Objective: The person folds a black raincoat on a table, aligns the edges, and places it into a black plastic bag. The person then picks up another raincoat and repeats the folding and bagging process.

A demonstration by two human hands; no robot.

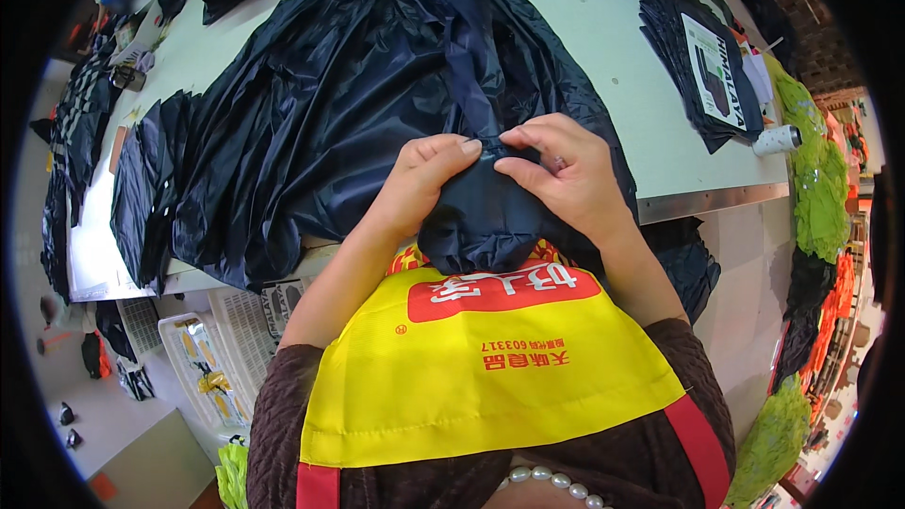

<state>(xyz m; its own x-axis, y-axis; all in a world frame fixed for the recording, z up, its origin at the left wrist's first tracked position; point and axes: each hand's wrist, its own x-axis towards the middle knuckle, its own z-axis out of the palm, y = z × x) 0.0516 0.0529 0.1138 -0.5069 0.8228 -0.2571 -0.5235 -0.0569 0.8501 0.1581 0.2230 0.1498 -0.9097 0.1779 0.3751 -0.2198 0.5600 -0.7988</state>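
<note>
A large, shiny black garment point(349, 66) lies in folds across the white table, and its near end hangs over the edge against my apron. My left hand point(424, 174) is closed on the cloth along a narrow seam, thumb pressed on top. Close by on the right, my right hand point(566, 174) holds the same seam between thumb and forefinger, their tips slightly apart around the fabric. Only a short stretch of seam separates the two hands. Under the fingers, the underside of the cloth is hidden.
The white table point(603, 57) has a metal front edge. At its right are a stack of dark fabric pieces point(674, 66) and a white thread spool point(778, 140). Lime-green garments point(820, 179) hang beyond. A pale plastic basket point(179, 344) stands below left.
</note>
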